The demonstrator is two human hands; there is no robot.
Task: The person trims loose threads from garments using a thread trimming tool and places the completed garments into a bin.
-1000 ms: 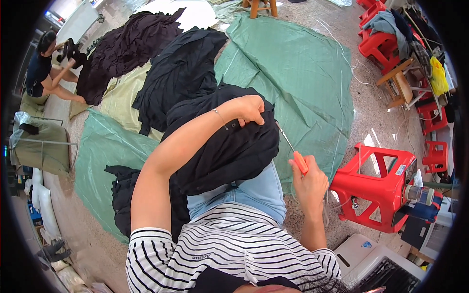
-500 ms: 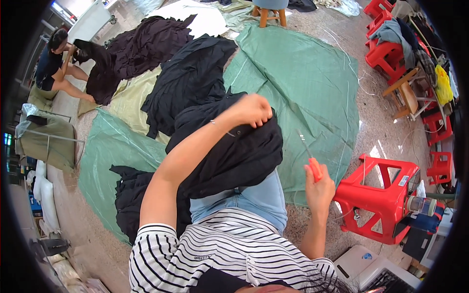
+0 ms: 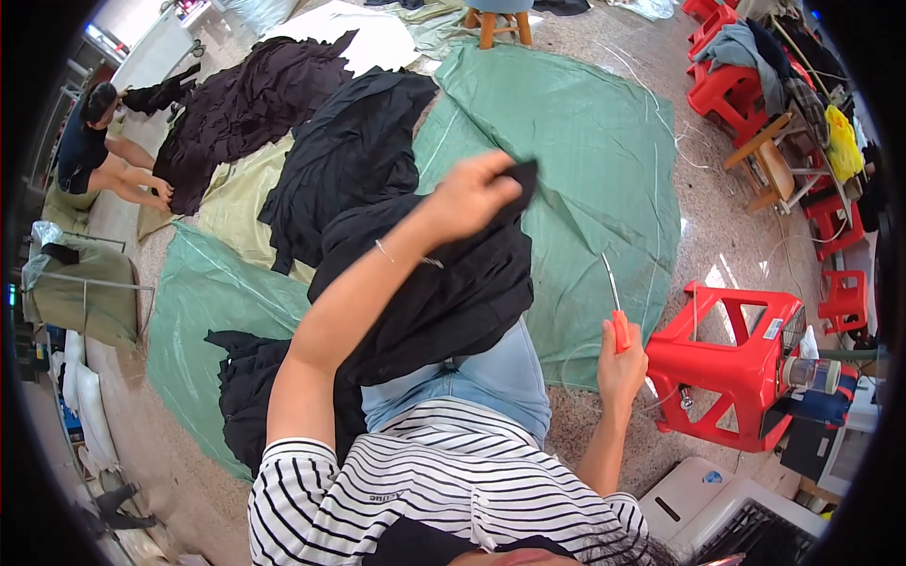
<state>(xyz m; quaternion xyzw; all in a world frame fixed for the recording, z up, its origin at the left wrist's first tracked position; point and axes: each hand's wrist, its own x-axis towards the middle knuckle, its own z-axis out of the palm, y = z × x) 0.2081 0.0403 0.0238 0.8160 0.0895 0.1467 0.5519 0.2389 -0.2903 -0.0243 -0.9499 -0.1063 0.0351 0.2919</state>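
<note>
Fingers (image 3: 491, 189) of the left hand (image 3: 472, 198) are pinched shut on an edge of the black garment (image 3: 444, 283), which they lift high and away from the body; half a second ago that hand was lower and nearer the lap, so the cloth is now drawn taut and its edge is on show. Most of the garment drapes over the person's lap and blue jeans (image 3: 491, 382), with a tail trailing left onto the floor. On the other side, the right hand (image 3: 621, 363) is closed around the orange handle of a thread snipper (image 3: 615, 311), blade pointing up, held well apart from the cloth and barely moved since the earlier pictures. Beneath lies a green tarp (image 3: 585, 160) spread over the floor, with further piles of black clothing (image 3: 349, 160) beyond. A red plastic stool (image 3: 731, 363) stands just beside the right hand. Far left, another person (image 3: 94, 156) crouches over a dark heap.
</note>
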